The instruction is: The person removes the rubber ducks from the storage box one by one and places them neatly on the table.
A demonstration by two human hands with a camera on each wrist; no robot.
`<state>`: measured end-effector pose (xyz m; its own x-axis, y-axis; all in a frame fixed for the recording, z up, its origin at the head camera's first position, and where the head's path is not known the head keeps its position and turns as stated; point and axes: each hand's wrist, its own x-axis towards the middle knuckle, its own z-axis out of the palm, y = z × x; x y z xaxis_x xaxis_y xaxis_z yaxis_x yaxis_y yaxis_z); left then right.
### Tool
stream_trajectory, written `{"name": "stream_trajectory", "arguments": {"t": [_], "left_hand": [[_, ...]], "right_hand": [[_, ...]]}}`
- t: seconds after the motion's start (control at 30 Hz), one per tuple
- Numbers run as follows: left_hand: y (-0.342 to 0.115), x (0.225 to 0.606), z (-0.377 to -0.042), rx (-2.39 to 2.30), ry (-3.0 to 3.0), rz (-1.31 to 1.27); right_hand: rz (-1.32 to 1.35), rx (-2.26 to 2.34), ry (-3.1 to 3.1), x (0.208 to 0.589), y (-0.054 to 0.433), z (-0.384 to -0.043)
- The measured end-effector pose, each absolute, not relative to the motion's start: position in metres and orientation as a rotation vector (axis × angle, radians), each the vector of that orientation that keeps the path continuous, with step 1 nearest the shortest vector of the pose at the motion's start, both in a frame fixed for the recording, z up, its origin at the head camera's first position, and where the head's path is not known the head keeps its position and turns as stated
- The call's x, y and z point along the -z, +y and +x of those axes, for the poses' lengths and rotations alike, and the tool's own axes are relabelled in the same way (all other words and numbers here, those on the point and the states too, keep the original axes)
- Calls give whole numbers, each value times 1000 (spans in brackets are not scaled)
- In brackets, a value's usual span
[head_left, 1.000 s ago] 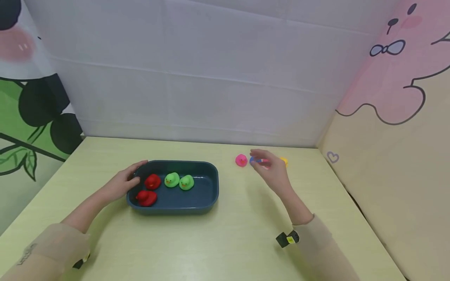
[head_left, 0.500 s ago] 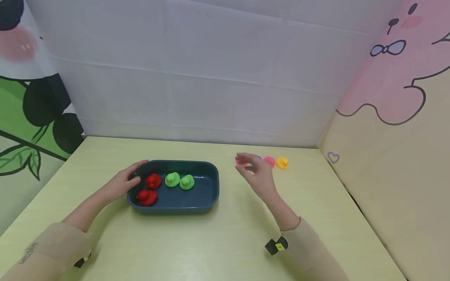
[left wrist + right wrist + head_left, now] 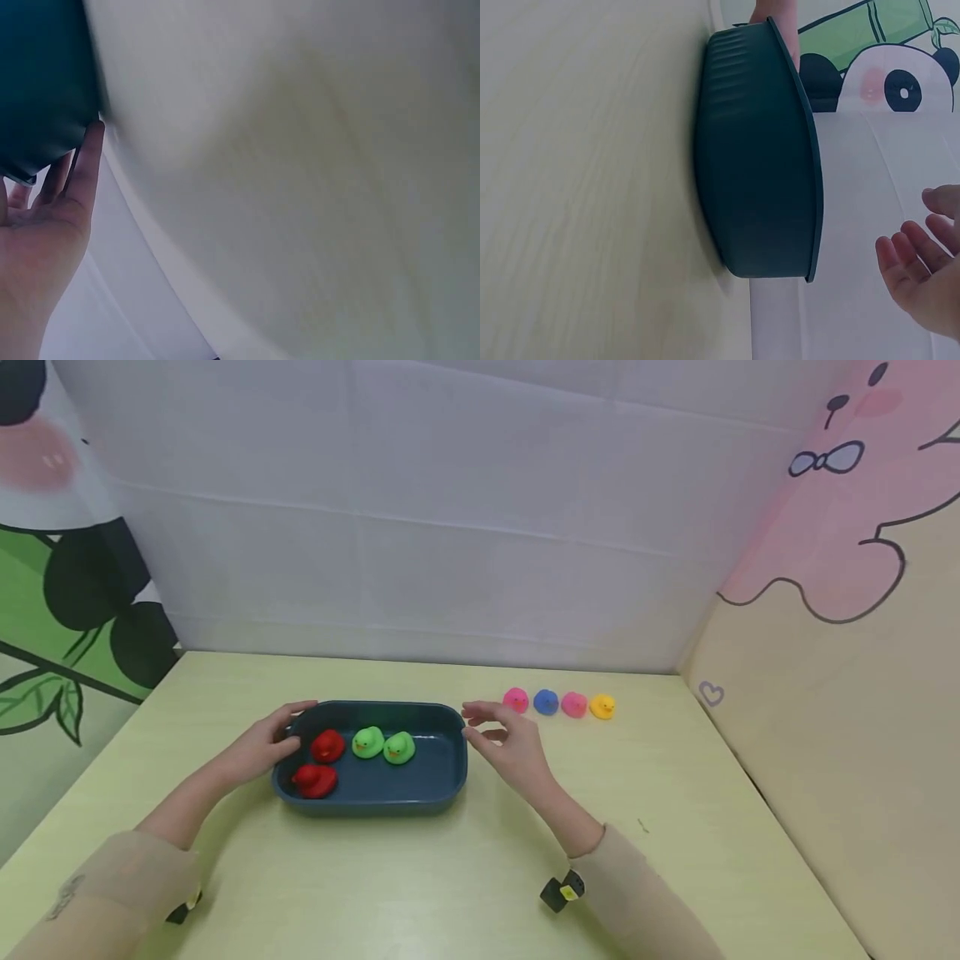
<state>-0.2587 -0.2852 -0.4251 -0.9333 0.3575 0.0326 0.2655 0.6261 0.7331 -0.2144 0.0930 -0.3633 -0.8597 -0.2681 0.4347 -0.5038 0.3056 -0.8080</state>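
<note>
A dark teal plastic tray (image 3: pixel 375 806) sits on the table, with two red toy ducks (image 3: pixel 315 781) at its left end and two green toy ducks (image 3: pixel 399 748) near its middle. My left hand (image 3: pixel 262 745) holds the tray's left end, thumb over the rim and fingers along the outer wall; the left wrist view shows those fingers (image 3: pixel 86 172) against the tray's outside. My right hand (image 3: pixel 510 747) is by the tray's right end with fingers loosely bent and nothing in them. In the right wrist view a gap separates that hand (image 3: pixel 922 270) from the tray (image 3: pixel 757 165).
Behind my right hand, a row of toy ducks stands on the table (image 3: pixel 480 893): a bright pink duck (image 3: pixel 515 699), a blue duck (image 3: pixel 546 702), a lighter pink duck (image 3: pixel 574 705) and a yellow duck (image 3: pixel 602 707). A white sheet (image 3: pixel 450 527) hangs along the table's back edge.
My right hand has moved left from over the row of ducks to the tray's right end, uncovering the row. My left hand and the tray have stayed in place.
</note>
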Motion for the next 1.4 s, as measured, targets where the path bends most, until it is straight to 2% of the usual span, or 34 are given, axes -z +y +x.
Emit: {"name": "stream_trajectory", "arguments": {"t": [0.4, 0.9, 1.4], "left_hand": [[-296, 428, -264, -1318, 2562, 448], [-301, 422, -265, -1366, 2469, 373], [-303, 425, -264, -1433, 2399, 378]], "right_hand": [[832, -1601, -2402, 410, 74, -237], [944, -1312, -2521, 418, 42, -250], [851, -1087, -2656, 421, 22, -274]]}}
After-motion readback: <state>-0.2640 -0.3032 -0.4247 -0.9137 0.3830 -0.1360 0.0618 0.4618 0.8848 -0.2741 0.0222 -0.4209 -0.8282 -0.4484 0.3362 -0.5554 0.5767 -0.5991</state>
